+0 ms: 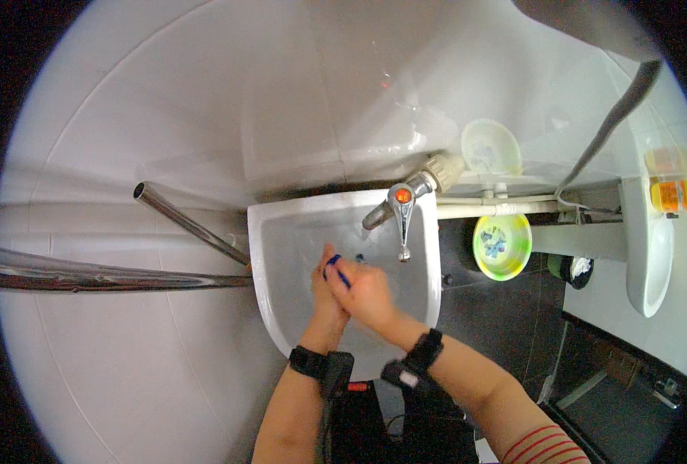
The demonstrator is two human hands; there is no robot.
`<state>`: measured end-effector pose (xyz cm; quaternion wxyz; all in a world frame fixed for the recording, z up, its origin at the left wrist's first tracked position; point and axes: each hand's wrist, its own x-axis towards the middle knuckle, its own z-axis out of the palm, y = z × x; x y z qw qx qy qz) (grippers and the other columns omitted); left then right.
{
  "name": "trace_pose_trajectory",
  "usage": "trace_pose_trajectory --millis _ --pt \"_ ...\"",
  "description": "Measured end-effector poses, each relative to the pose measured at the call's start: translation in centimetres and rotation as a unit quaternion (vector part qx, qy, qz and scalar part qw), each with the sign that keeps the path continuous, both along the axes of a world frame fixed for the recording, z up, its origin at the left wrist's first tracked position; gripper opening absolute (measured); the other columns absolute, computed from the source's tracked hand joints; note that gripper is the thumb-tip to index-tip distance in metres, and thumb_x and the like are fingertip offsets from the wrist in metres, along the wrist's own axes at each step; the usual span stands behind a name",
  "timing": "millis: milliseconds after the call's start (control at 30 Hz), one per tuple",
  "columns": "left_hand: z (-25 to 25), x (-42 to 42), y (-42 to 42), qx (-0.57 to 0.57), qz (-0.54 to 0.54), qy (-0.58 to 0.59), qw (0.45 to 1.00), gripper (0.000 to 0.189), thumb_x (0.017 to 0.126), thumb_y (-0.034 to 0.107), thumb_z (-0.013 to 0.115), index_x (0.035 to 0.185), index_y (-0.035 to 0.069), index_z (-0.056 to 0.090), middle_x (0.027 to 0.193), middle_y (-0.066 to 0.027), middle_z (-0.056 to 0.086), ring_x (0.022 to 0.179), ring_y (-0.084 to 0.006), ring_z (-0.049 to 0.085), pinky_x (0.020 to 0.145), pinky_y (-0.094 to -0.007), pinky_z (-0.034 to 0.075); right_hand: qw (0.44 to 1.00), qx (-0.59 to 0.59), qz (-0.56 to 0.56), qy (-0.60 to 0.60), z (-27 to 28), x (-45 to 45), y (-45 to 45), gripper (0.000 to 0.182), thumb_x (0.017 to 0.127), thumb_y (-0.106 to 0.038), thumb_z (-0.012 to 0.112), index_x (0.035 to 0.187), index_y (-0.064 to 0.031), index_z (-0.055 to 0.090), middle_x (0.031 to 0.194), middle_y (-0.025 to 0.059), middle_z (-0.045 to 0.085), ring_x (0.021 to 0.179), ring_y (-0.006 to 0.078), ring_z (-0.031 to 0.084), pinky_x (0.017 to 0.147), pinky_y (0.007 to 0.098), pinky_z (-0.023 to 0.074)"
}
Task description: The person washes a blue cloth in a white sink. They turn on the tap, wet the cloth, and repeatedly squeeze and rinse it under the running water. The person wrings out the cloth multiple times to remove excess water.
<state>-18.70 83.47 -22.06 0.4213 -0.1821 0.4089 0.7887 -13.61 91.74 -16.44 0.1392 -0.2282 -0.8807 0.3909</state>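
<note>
A dark blue item (336,268), too small and covered to name, shows between my two hands, low over the basin of a white ceramic sink (256,243). My right hand (362,287) is closed around it from the right. My left hand (327,296) lies against the right palm, partly hidden, with fingers pointing up the basin; its exact grip cannot be told. Right of and above the hands is a chrome faucet (382,214) with a lever handle (403,226) and an orange-red cap. No water stream is visible. Both wrists wear black straps with small devices.
Chrome pipes (123,277) run left of the sink. At right are white pipes (494,209), a green-yellow patterned basin (526,246), a dark bin (581,281) holding white paper, a second white basin (665,272) and a yellow-orange bottle (677,196). The tiled wall stands behind the sink.
</note>
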Motion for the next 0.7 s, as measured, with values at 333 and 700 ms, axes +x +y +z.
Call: trace_pose_trajectory --millis 333,700 --pt "8.2 -1.2 -1.5 -0.162 0.076 -0.029 0.983 0.044 0.086 0.041 0.055 0.110 0.003 0.056 0.096 -0.0066 0.060 0.091 -0.0190 0.056 0.082 -0.0307 0.044 0.990 -0.107 0.032 0.083 3.7 1.2 2.2 0.022 0.085 -0.028 0.056 0.088 -0.0065 0.060 0.071 0.0136 0.060 0.067 0.0306 0.061 0.059 0.0374 0.0485" --pt "8.7 -0.5 -1.4 -0.143 -0.104 -0.043 0.983 0.049 0.082 0.032 0.061 0.119 0.003 0.047 0.110 -0.0131 0.058 0.093 -0.0269 0.060 0.075 -0.0395 0.052 0.906 -0.394 -0.140 -0.072 -5.4 3.3 4.6 0.053 0.089 -0.049 0.044 0.123 -0.0082 0.048 0.119 0.0111 0.055 0.106 0.0204 0.054 0.090 0.0324 0.0418"
